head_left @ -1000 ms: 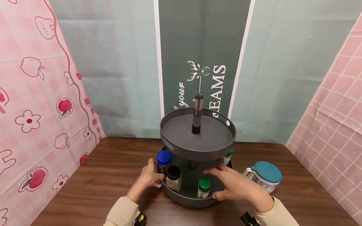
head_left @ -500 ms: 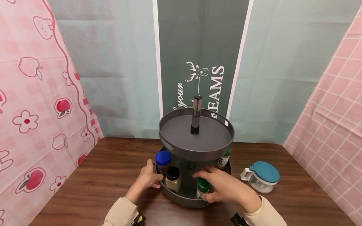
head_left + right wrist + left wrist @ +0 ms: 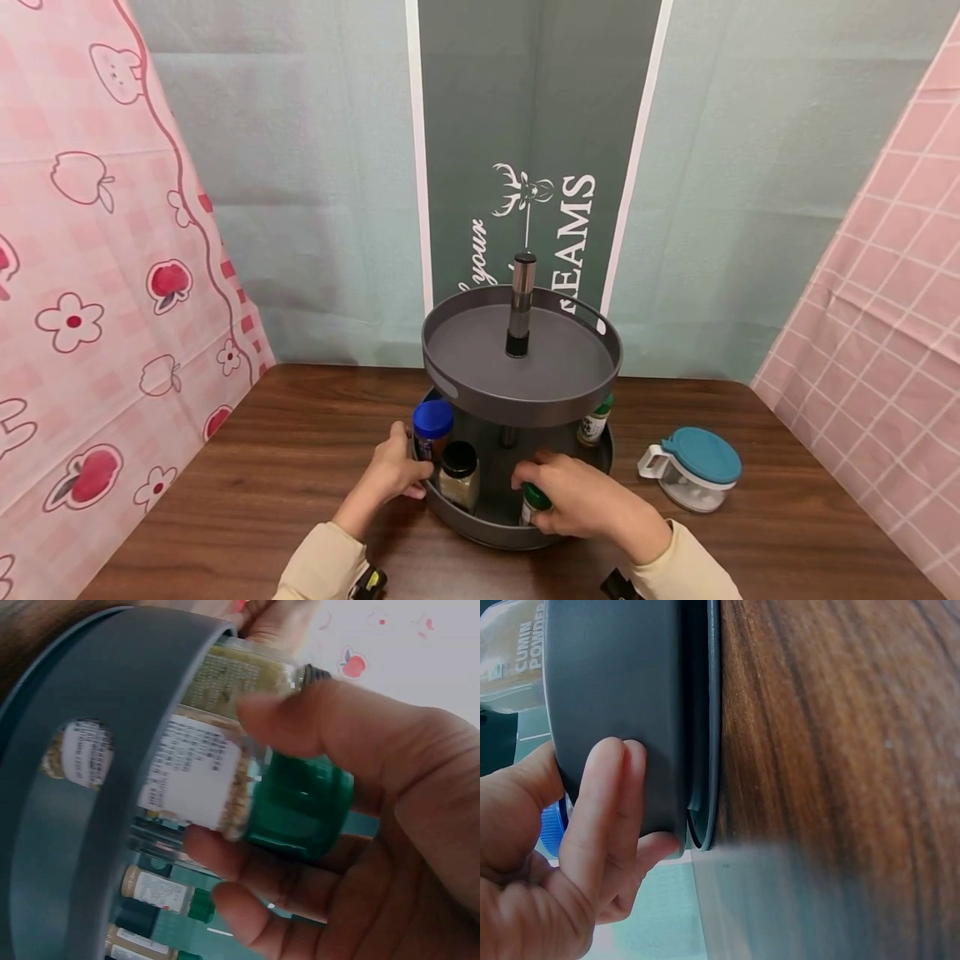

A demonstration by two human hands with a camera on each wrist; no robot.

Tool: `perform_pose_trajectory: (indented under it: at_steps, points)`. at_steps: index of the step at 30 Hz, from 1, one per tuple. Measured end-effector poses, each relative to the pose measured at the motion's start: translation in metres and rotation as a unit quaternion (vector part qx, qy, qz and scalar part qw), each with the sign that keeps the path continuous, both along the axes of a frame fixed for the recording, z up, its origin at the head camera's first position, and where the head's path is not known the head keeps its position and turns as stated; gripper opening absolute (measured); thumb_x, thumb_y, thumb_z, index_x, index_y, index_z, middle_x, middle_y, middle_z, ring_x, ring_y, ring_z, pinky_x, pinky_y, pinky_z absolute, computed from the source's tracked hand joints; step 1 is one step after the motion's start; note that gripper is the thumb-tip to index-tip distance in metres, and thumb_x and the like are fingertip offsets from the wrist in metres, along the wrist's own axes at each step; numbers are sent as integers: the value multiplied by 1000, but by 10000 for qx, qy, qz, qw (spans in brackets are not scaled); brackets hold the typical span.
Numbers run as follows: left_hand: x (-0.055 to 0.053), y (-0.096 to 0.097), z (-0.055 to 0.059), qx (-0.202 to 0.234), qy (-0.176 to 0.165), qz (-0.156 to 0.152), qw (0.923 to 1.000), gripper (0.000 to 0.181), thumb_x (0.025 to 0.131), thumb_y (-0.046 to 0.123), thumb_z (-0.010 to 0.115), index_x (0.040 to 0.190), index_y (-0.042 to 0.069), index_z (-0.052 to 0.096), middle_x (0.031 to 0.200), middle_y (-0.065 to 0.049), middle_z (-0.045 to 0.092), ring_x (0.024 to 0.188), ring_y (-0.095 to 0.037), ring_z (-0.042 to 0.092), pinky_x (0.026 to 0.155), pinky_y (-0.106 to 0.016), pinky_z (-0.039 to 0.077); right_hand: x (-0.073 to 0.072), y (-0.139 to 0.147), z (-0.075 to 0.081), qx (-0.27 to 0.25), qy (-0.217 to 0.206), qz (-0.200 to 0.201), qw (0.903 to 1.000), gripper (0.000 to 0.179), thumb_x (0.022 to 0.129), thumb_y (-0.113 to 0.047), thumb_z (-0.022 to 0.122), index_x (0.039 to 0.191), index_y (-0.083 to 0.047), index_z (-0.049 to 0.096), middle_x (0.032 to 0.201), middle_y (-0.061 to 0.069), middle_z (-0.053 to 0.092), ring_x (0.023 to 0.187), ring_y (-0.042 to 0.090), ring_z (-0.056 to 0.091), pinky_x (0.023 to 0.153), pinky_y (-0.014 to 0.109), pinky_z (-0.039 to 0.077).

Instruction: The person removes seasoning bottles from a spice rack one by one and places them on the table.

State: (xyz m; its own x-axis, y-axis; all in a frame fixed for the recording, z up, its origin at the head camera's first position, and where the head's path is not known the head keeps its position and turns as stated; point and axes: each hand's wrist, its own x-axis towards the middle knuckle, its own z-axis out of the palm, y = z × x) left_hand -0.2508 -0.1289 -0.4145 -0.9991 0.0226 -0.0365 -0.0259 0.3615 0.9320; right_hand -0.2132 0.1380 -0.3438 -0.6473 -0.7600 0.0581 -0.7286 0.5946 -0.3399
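Note:
A dark grey two-tier rotating spice rack point(image 3: 480, 531) stands on the table. At the lower tray's left rim, my left hand point(image 3: 396, 462) grips the edge, its fingers point(image 3: 592, 802) along the outer wall and the thumb over the rim. Inside the front of that tray stands a green-lidded spice jar point(image 3: 195, 769). My right hand point(image 3: 581, 496) curls round it, thumb on one side and fingers on the other near the lid. Left of it in the tray are a black-lidded cumin powder jar point(image 3: 459, 477) and a blue-lidded jar point(image 3: 433, 423). Another green-lidded jar point(image 3: 594, 425) sits at the right.
The upper tray point(image 3: 480, 342) overhangs the lower one, with a metal post point(image 3: 521, 300) rising through it. Right of the rack is a clear container point(image 3: 697, 467) with a teal lid and white handle. Cloth backdrops point(image 3: 300, 208) enclose the wooden table point(image 3: 300, 433).
My right hand has moved left and closed round the front green-lidded jar. The left hand keeps its place on the rim. The view shifted slightly.

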Motion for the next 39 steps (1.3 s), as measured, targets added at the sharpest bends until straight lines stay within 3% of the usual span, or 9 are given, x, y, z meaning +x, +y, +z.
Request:
perform_pose_trajectory:
  at_steps: [10,17,39]
  points:
    - [1,1,-1,-7,-9,24,10000,57,66,-12,62,115,-6,33,82,-28,49,42,-22,58,42,-34,50,1,-1,-4,46,302,-3,9995,27,72,-6,70,91,-21,57,85,-7,48,63,5,42,55,23,37]
    - [1,1,0,-20,-32,30,10000,57,66,-12,63,114,-5,32,83,-31,49,43,-22,58,43,-35,50,1,1,-2,198,145,-105,9996,25,75,-8,70,93,-21,58,87,-7,49,63,5,43,54,24,38]
    - [-1,1,-1,49,-43,39,10000,58,67,-12,63,115,-5,32,83,-29,49,43,-22,58,43,-36,50,8,20,35,-156,532,-365,9978,30,78,-7,69,107,-11,60,95,-3,55,70,5,45,58,26,40]
